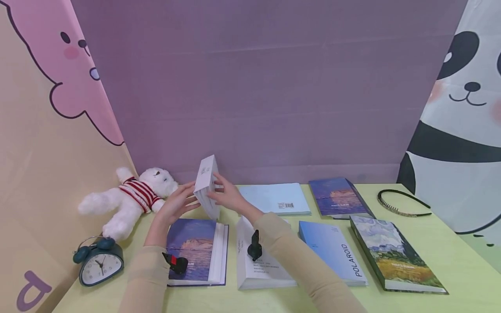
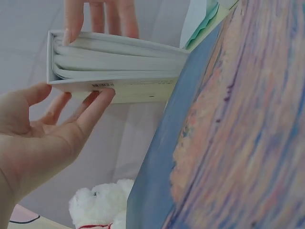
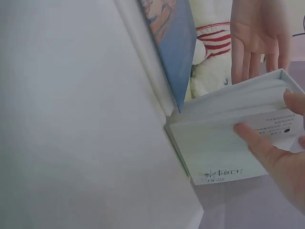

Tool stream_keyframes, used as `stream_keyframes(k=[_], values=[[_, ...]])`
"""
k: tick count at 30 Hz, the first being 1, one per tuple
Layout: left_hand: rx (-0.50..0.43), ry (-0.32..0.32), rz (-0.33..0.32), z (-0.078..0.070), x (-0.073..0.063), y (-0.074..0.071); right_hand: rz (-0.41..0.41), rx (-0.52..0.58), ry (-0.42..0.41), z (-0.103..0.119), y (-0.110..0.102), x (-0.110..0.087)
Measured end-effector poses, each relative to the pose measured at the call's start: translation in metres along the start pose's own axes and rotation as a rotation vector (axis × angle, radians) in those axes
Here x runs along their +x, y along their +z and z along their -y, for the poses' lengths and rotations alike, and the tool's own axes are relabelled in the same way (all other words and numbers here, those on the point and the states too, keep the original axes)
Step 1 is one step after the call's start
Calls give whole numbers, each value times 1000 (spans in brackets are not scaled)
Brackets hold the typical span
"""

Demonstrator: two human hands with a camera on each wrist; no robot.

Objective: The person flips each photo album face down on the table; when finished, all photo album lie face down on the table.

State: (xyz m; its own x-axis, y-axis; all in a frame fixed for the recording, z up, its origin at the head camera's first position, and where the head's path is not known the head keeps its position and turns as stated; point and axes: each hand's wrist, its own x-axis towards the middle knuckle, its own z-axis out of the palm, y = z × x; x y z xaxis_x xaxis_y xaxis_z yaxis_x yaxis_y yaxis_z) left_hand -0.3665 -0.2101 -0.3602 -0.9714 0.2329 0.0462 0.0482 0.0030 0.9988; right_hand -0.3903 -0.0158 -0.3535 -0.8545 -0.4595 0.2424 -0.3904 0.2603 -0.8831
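Note:
A thick white photo album [image 1: 206,174] is held tilted upright above the left part of the table, with white page edges showing in the left wrist view. My left hand [image 1: 178,203] holds it from the left, fingers against its back cover and thumb at an edge. From the right, my right hand [image 1: 228,194] grips the album, with fingers on the printed cover [image 3: 224,152]. Below lies a blue-and-orange photo album [image 1: 192,250]. Whether the white album's lower corner touches it I cannot tell.
A white plush bear [image 1: 135,195] and a blue alarm clock [image 1: 101,263] are at the left. Another white album [image 1: 262,265], a pale blue album [image 1: 274,198], a Polaroid album [image 1: 330,250], a purple-blue album [image 1: 336,198], a landscape album [image 1: 395,252] and a headband [image 1: 403,213] lie rightward.

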Motion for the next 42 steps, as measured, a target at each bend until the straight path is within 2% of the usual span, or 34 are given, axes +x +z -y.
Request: stream_keyframes(k=[3,6,10,16,22,25,30,33,36,42], values=[[-2,-1,11,3,2,2,-13,-109,-64,-2,-3,-1],[2,-13,13,5,3,3,-8,-161,-81,-4,-7,-3],[9,-20,32,5,5,5,5,-127,-30,-4,-12,-6],[3,-12,99,7,8,10,-24,-92,6,-8,-18,-8],[92,-31,154,11,8,12,-56,-76,27,-11,-20,-11],[134,-48,181,12,8,13,-97,-79,61,-8,-22,-14],[177,-62,217,14,10,19,-210,-60,132,-7,-28,-18],[220,-79,212,12,11,22,-240,-66,181,-10,-31,-17],[270,-86,209,12,9,23,-226,-81,233,-16,-33,-17],[259,-101,172,12,9,25,-186,-88,266,-17,-34,-19]])
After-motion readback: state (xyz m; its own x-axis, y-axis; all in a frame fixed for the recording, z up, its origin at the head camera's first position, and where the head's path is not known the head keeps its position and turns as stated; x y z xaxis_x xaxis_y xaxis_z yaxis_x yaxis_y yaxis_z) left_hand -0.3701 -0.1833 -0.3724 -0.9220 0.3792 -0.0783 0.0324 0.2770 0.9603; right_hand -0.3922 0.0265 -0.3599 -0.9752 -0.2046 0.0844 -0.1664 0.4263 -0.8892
